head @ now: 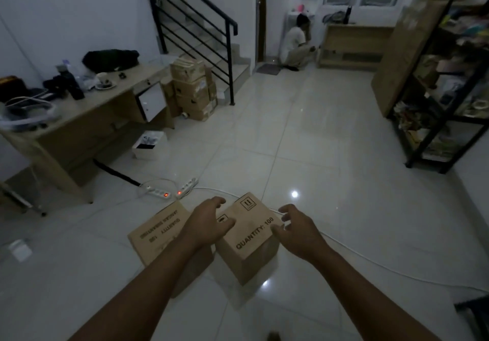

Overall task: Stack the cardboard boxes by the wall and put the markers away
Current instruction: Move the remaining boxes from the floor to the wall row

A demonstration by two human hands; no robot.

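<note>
Two cardboard boxes stand side by side on the tiled floor in front of me. The right box (251,235) is printed "QUANTITY: 100" on top. The left box (156,232) is partly hidden under my left forearm. My left hand (209,221) hovers over the right box's left edge, fingers spread and relaxed. My right hand (296,228) hangs beside that box's right edge, fingers loosely bent, its thumb close to the edge. Neither hand holds anything. More cardboard boxes (191,86) are stacked by the staircase. No markers are visible.
Two power strips (172,191) and a white cable (357,250) lie on the floor just beyond the boxes. A cluttered desk (79,118) stands at left with a white bin (149,145) beside it. Black shelving (449,89) fills the right. A person (296,41) crouches by the far door.
</note>
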